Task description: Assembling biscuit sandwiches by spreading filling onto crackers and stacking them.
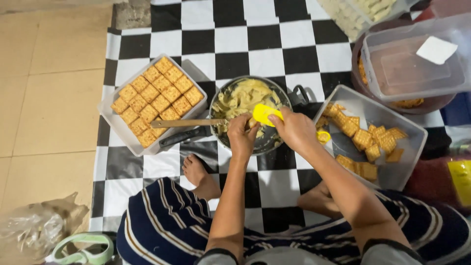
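Yellow was the thing to watch: a small yellow spatula point(265, 114) sat pinched in the right hand point(296, 128), its blade just over the rim of the dark pan point(289, 100) of pale, thick cream point(243, 98). The left hand point(241, 135) was closed right beside it, fingertips apparently nipping a cracker point(252, 122) under the blade, though little of it showed. A wooden spoon point(186, 123) lay across the pan, handle out to the left. On the checkered mat point(230, 44), a tray of neatly rowed crackers point(157, 98) waited on the left, and a clear container of loose crackers point(368, 140) sat on the right. That cracker looked light, stiff and brittle, so by my reading it wanted a gentle grip at the edges, with the flat face left free. The cream seemed soft and sticky, likely to cling to the blade. The spatula looked light and slightly flexible, best held by its short handle.
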